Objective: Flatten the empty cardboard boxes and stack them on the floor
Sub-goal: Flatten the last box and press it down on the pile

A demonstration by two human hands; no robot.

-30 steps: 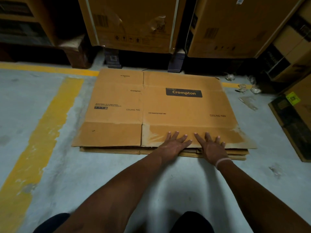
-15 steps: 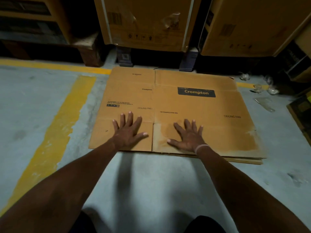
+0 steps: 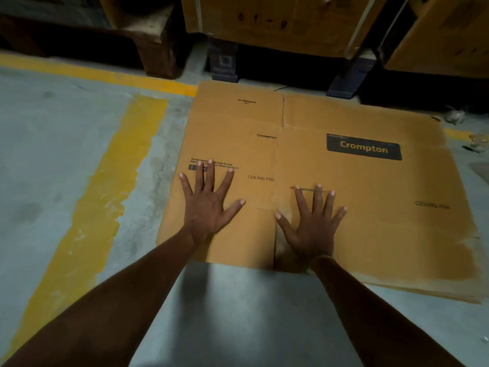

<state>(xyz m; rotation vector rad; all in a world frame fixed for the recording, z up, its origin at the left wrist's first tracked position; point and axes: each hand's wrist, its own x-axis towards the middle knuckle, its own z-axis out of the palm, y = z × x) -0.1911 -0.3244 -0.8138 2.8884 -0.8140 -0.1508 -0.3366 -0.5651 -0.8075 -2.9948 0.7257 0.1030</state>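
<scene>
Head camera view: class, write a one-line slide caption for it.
Left hand and right hand press flat, fingers spread, on a flattened brown cardboard Crompton box on the grey concrete floor.

Yellow floor lines [image 3: 87,229] on grey concrete, wooden pallet [image 3: 148,35] and large strapped cartons [image 3: 277,19] behind.

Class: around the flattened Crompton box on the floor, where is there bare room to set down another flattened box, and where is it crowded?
Bare concrete lies between the yellow stripe and the flattened box, and in front of it around the arms. Behind, pallets and stacked cartons crowd its far edge; scraps litter the right.
</scene>
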